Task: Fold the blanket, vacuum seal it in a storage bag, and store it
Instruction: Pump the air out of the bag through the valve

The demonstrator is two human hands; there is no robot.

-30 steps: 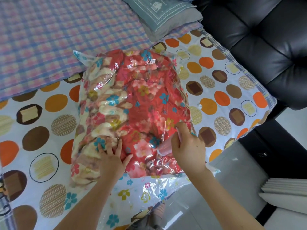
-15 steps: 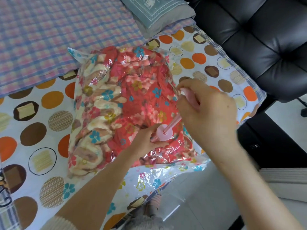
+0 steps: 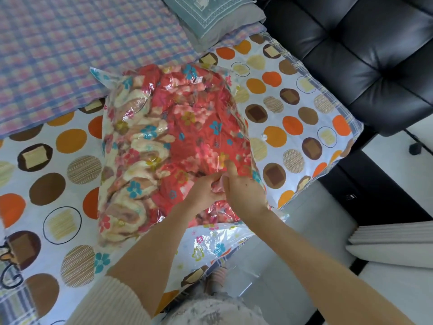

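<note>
Our right hand, lifted 0.5 seconds ago, has come down beside our left hand, both gripping the pink valve piece on the storage bag holding the blanket on the bed, so we think the sealing goes on.

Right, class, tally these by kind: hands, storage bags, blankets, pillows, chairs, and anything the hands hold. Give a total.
Hands: 2 (left hand, right hand)
Storage bag: 1
Blanket inside it: 1
Pink piece held between the hands: 1
Pillow: 1
Black chair: 1
Total: 7
</note>
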